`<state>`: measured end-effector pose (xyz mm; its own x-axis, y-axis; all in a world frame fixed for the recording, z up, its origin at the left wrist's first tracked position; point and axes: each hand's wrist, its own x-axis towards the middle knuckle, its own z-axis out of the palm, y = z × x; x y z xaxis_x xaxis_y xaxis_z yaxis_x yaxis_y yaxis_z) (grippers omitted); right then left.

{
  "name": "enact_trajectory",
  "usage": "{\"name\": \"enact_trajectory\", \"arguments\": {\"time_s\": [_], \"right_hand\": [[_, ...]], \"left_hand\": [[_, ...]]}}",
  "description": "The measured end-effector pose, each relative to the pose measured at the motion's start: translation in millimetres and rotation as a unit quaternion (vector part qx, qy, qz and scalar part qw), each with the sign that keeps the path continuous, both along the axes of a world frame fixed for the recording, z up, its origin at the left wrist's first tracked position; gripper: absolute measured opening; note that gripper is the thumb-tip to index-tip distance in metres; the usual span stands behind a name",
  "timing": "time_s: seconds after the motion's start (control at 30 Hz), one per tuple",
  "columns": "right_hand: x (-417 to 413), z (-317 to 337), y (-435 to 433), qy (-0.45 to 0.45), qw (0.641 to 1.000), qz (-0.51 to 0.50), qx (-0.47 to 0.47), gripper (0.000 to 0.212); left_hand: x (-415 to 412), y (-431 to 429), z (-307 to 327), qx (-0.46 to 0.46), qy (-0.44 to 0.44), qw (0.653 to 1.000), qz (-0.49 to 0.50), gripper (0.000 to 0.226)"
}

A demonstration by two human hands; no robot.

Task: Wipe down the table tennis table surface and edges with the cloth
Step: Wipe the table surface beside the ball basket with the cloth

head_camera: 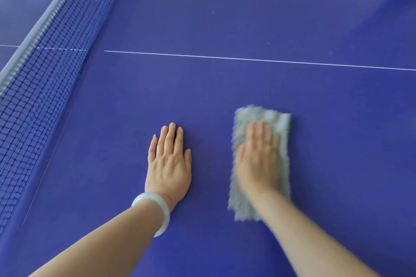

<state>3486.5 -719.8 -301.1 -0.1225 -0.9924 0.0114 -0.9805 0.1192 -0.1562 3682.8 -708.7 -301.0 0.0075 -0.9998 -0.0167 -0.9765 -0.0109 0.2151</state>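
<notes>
While right hand (258,159) presses the cloth (280,122) flat-fingered, left hand (168,162) lies flat near the net (45,78).

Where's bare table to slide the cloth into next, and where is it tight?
Free: the broad table stretch beyond the white line; the band between that line and the cloth; everything right of the cloth; the strip between left hand and net. Tight: the gap between the left hand and the cloth under the right hand.

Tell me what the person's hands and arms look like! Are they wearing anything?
Both arms are bare, with no sleeves or gloves showing. The left hand has a smooth, pale, milky bangle on its wrist. The right hand is too blurred to check for rings.
</notes>
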Motion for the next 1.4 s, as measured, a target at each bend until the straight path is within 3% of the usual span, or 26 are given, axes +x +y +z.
{"name": "enact_trajectory", "arguments": {"time_s": [0.1, 0.17, 0.23, 0.3, 0.37, 0.43, 0.5, 0.6, 0.67, 0.73, 0.8, 0.87, 0.9, 1.0, 1.07, 1.13, 1.2, 1.27, 1.33, 1.4], "right_hand": [[25.8, -6.9, 67.5, 0.001, 0.959, 0.284, 0.0, 0.061], [-12.0, -1.9, 51.5, 0.003, 0.923, 0.386, 0.015, 0.063], [-58.2, -1.7, 7.9, 0.023, 0.948, 0.318, -0.01, 0.059], [-93.5, 6.5, -41.9, 0.043, 0.993, 0.109, 0.02, 0.058], [-88.1, 9.0, -69.0, 0.025, 0.996, -0.074, 0.044, 0.059], [-44.7, 4.7, -68.2, -0.004, 0.994, -0.108, 0.033, 0.061], [8.4, -3.6, -39.6, -0.018, 0.999, 0.035, -0.004, 0.061], [27.5, -3.6, 5.7, -0.006, 0.946, 0.325, 0.008, 0.06], [-16.8, 3.0, -21.9, 0.009, 0.925, 0.38, 0.002, 0.058], [-67.9, 7.6, -64.6, 0.04, 0.961, 0.274, -0.006, 0.055], [-104.4, 15.6, -99.2, 0.054, 0.996, 0.061, 0.041, 0.057], [-92.1, 13.6, -112.6, 0.041, 0.995, -0.07, 0.051, 0.059], [-69.9, 9.8, -112.0, 0.035, 0.995, -0.083, 0.052, 0.06], [11.5, -1.8, -93.9, 0.0, 0.996, 0.084, 0.02, 0.062], [45.0, -3.7, -78.4, -0.007, 0.964, 0.263, 0.029, 0.062], [28.6, 2.2, -96.5, -0.001, 0.931, 0.363, 0.033, 0.059], [-19.9, 3.7, -135.0, 0.016, 0.958, 0.284, 0.026, 0.058], [-79.0, 7.9, -162.1, 0.026, 0.996, 0.077, 0.032, 0.058], [-104.7, 11.0, -168.3, 0.057, 0.995, -0.065, 0.042, 0.059], [-74.9, 9.1, -167.2, 0.051, 0.993, -0.094, 0.055, 0.061]], "left_hand": [[-0.9, -1.4, 1.2, 0.004, 0.005, 1.0, -0.001, 0.061], [-2.4, -3.1, 1.4, 0.005, 0.0, 1.0, -0.003, 0.067], [-2.5, -3.9, 0.7, 0.005, -0.006, 1.0, -0.002, 0.068], [-2.2, -3.0, 0.2, 0.01, -0.011, 1.0, 0.001, 0.067], [-2.2, -3.0, -0.1, 0.009, -0.01, 1.0, 0.003, 0.068], [-2.4, -2.5, 0.4, 0.01, -0.008, 1.0, 0.002, 0.068], [-1.8, -1.6, 1.3, 0.007, -0.006, 1.0, 0.001, 0.067], [-2.1, -2.3, 3.0, 0.006, 0.006, 1.0, 0.002, 0.066], [-3.8, -3.4, 3.5, 0.006, 0.004, 1.0, 0.002, 0.067], [-4.4, -3.7, 3.0, 0.009, -0.004, 1.0, 0.002, 0.067], [-4.1, -3.1, 2.8, 0.012, -0.009, 1.0, 0.003, 0.067], [-3.0, -3.4, 2.4, 0.012, -0.014, 1.0, 0.006, 0.066], [-2.6, -3.2, 2.2, 0.014, -0.016, 1.0, 0.006, 0.066], [-2.3, -1.6, 3.0, 0.016, -0.018, 1.0, 0.004, 0.066], [-2.4, -1.3, 3.6, 0.015, -0.018, 1.0, 0.002, 0.065], [-3.8, -1.7, 3.9, 0.012, -0.013, 1.0, 0.007, 0.064], [-4.8, -3.4, 3.3, 0.011, -0.004, 1.0, 0.012, 0.065], [-5.0, -4.4, 2.8, 0.012, -0.003, 1.0, 0.013, 0.066], [-4.6, -5.0, 2.2, 0.012, -0.006, 1.0, 0.012, 0.066], [-5.1, -3.5, 2.5, 0.015, -0.009, 1.0, 0.015, 0.065]]}}
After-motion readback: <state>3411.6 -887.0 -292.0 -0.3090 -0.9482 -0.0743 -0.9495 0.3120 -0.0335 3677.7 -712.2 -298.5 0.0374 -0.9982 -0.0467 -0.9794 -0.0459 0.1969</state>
